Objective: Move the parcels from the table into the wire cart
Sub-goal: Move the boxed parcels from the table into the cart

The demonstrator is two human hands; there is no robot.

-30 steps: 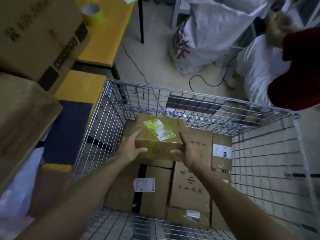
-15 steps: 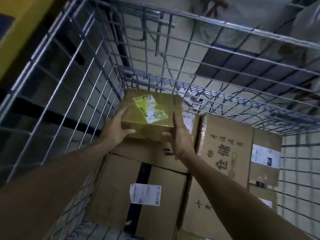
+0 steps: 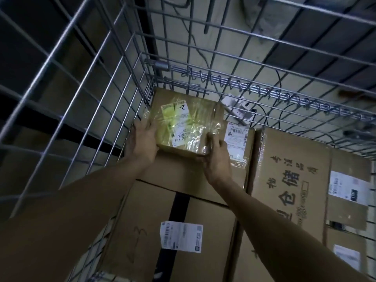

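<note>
Inside cart (image 3: 264, 90), hands (image 3: 142, 142) (image 3: 216, 159) seemingly around parcel (image 3: 189, 119)

Your small parcel (image 3: 189, 123) is in the far left corner of the wire cart (image 3: 264, 91), over a flat box (image 3: 183, 176); you can't tell if it touches that box. Your left hand (image 3: 142, 141) holds the parcel's left side, next to the cart's left wall, and your right hand (image 3: 217, 157) holds its near right corner. A big box (image 3: 213, 216) lies in front of the flat box, a tall box (image 3: 289, 159) stands just to the right, and one more box (image 3: 350, 165) sits right of that.
</note>
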